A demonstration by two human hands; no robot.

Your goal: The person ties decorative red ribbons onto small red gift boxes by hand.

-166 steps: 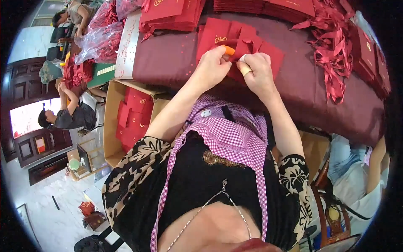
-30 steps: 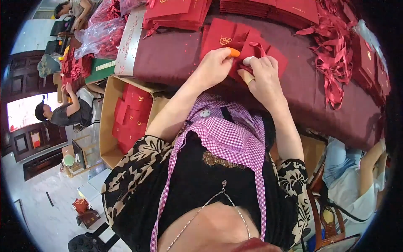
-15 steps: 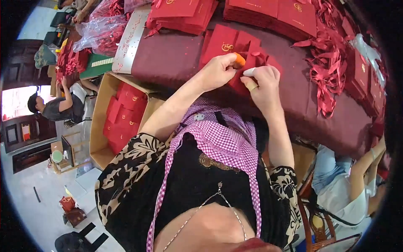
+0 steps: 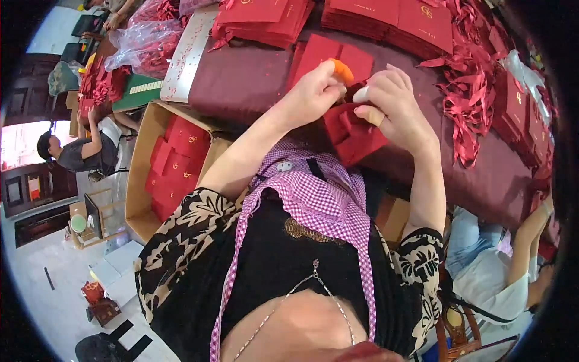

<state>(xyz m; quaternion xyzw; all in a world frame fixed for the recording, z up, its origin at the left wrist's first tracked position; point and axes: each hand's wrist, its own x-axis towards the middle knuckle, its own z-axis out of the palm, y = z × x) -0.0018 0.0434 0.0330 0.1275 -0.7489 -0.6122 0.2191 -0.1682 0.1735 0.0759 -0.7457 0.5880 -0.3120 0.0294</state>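
A small red gift bag (image 4: 360, 146) is tilted toward me at the near edge of the table, in front of my apron. Its upper part is between my two hands. My right hand (image 4: 398, 105), with white and tan covers on its fingers, grips the bag's upper right side. At the bag's upper left, my left hand (image 4: 310, 96) is closed in a pinch, an orange cover on one finger; what lies between its fingertips is hidden. Just beyond my hands, more red bags (image 4: 322, 54) lie flat on the dark red cloth.
Stacks of red bags (image 4: 265, 21) line the far side. A heap of red ribbons (image 4: 467, 114) hangs at the right. A cardboard box (image 4: 142, 181) of red bags stands at my left. A person (image 4: 90, 148) sits far left; another person (image 4: 491, 271) is at the right.
Both hands have shifted, the right one outward. The bag between them has come nearer to me and tipped, its front now showing below my hands.
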